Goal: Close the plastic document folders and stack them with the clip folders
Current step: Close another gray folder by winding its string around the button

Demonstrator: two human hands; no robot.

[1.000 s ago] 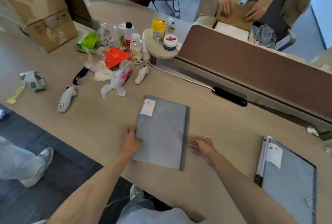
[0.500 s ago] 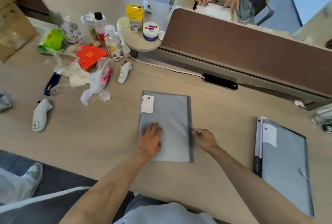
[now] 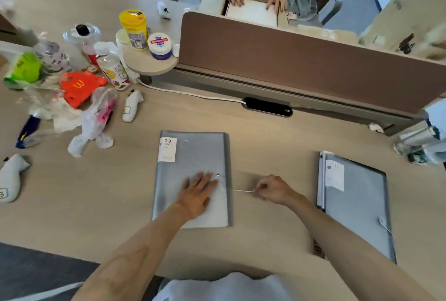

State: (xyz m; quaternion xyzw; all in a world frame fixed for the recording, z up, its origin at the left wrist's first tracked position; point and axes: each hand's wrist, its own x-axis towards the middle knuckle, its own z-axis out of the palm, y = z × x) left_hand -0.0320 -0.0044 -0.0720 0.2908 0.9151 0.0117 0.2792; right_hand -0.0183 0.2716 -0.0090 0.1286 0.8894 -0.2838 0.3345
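Bare tabletop (image 3: 272, 153) lies open between the centre grey folder (image 3: 193, 155) and the second folder (image 3: 357, 209) near the right edge, crossed only by the right hand (image 3: 274, 189) and the thin cord (image 3: 242, 190) it pinches. The left end is crowded with bottles (image 3: 113, 68), plastic bags (image 3: 94, 122) and white controllers (image 3: 131, 108). Along the far edge the brown divider panel (image 3: 301, 64) blocks passage, with a white cable (image 3: 190, 94) and black grommet (image 3: 266, 107) at its foot.

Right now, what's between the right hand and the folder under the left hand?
In the head view, only a thin white elastic cord, pinched by the right hand, reaching the folder edge over bare table.
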